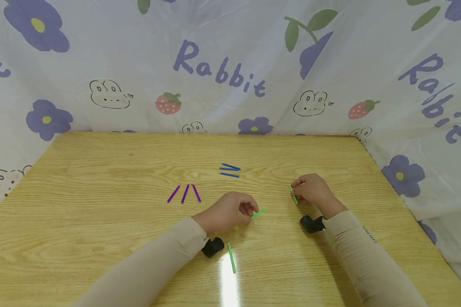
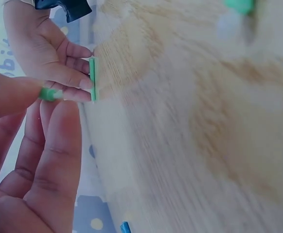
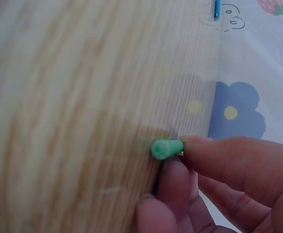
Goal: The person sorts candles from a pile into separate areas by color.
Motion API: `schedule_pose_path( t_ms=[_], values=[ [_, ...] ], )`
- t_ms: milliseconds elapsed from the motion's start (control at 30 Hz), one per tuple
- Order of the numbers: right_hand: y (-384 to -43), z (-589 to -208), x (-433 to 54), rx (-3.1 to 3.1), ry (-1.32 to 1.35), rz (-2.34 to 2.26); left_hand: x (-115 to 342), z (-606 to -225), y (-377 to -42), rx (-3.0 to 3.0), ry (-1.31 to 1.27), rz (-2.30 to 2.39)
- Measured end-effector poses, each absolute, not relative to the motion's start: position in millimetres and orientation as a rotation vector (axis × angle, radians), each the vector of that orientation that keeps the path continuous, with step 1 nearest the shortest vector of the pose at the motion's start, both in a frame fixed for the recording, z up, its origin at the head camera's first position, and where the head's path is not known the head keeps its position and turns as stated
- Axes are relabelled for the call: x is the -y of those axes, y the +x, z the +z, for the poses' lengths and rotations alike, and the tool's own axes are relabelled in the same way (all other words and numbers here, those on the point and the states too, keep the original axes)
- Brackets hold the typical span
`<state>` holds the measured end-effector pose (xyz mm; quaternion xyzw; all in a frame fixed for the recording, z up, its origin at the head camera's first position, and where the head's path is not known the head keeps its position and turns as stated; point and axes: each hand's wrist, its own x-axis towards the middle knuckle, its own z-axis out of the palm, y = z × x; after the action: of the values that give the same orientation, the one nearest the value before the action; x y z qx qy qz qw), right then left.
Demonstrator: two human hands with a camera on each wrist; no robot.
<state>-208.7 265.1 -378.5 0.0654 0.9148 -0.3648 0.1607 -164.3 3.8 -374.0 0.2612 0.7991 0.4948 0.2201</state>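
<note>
My left hand (image 1: pixel 232 209) pinches a slim green crayon (image 1: pixel 259 212) between thumb and forefinger, just above the table. In the left wrist view the pale tip of that crayon (image 2: pixel 51 94) pokes out between the fingertips. Farther right, my right hand (image 1: pixel 314 191) pinches a second green crayon (image 1: pixel 293 194) low at the tabletop. The right wrist view shows its round end (image 3: pixel 160 149) facing the camera; whether it touches the wood I cannot tell. A third green crayon (image 1: pixel 231 258) lies on the table below the left hand, near the left wrist.
Three purple crayons (image 1: pixel 185 193) lie spread to the left of the hands. Three blue crayons (image 1: pixel 229 174) lie behind them, two of these touching. A black wrist device (image 1: pixel 312 224) is on each sleeve. Patterned curtain (image 1: pixel 219 102) hangs behind the wooden table (image 1: pixel 100 170).
</note>
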Motion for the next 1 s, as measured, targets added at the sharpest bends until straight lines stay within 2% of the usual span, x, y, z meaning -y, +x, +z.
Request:
schedule_pose_path(
  t_ms=[1000],
  values=[
    [-206,-377,-265,-2.644,0.144,-1.03,-39,-375,-178,-2.253,0.445,1.607]
  ],
)
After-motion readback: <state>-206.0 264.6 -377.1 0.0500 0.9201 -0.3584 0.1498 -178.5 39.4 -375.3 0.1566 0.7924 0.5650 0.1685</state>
